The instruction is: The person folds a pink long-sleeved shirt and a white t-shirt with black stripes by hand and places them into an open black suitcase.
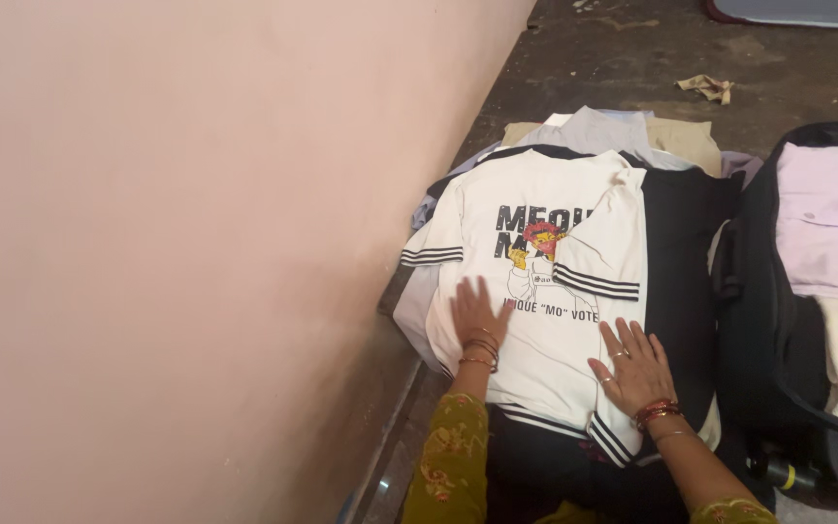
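Note:
A white T-shirt (pixel 526 291) with black striped cuffs and a printed cartoon figure lies spread on a pile of clothes. Its right sleeve is folded inward across the front. My left hand (pixel 477 315) rests flat on the shirt's lower left part, fingers spread. My right hand (pixel 635 369) presses flat on the shirt's lower right edge, where white meets a black garment (pixel 681 252) beneath. Both wrists carry bangles. Neither hand grips anything.
A pink wall (pixel 196 243) stands close on the left. Grey and beige garments (pixel 623 131) lie stacked behind the shirt. A black open bag (pixel 778 330) on the right holds a pale pink shirt (pixel 831 218). A crumpled scrap (pixel 708 87) lies on the dark floor.

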